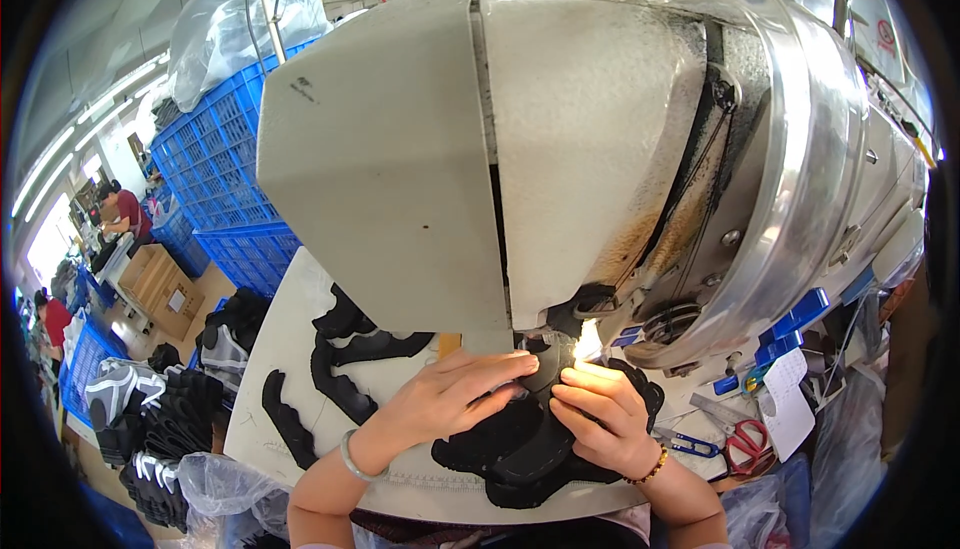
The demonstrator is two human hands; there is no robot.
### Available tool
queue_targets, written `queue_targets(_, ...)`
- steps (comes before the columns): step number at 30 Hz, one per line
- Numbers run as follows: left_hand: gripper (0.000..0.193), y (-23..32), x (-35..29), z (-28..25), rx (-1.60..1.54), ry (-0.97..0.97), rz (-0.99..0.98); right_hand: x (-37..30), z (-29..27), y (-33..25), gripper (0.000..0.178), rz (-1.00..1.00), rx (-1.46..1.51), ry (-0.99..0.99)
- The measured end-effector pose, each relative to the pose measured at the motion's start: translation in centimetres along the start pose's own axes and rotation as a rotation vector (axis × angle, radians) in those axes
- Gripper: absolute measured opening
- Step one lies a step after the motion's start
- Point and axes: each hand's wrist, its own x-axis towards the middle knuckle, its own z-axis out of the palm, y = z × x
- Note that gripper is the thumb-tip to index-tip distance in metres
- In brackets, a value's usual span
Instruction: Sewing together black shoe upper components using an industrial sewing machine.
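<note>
Under the head of a large off-white sewing machine [380,159], both my hands are at a curved dark fabric piece [546,371], which looks like a shoe-upper part. My left hand [478,389] holds its left edge, fingers pressed together and thumb below. On the right edge, my right hand [604,411] grips with bent fingers, close beside a bright lamp [588,339]. The needle area is partly hidden by fingers and glare. Beneath my hands, more black fabric parts [515,444] spread over the white table [410,494].
Loose black curved strips [288,419] lie on the table's left. Red-handled scissors [746,446], blue thread snips [690,444] and a paper sheet [787,404] are at right. Blue crates [215,149] and stacked shoe parts [180,414] stand left; a co-worker [128,211] is farther off.
</note>
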Motion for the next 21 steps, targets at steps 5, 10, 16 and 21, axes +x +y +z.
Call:
queue_targets(5, 0.037, -1.5, -0.7, 1.0, 0.055, 0.058, 0.116, 0.1, 0.6, 0.1, 0.02, -0.015, -0.069, 0.094)
queue_targets(10, 0.035, -1.5, -0.1, 0.9, 0.121, 0.038, 0.178, 0.3, 0.3, 0.2, 0.016, -0.038, -0.096, 0.072)
queue_targets(16, 0.028, -1.5, 0.1, 0.7, 0.117, 0.015, 0.196, 0.8, -0.2, 0.4, 0.016, -0.079, -0.087, 0.047)
queue_targets(21, 0.023, -1.3, 0.3, 0.7, 0.153, 0.012, 0.207, 1.2, -1.0, 0.6, 0.017, -0.126, -0.082, -0.053)
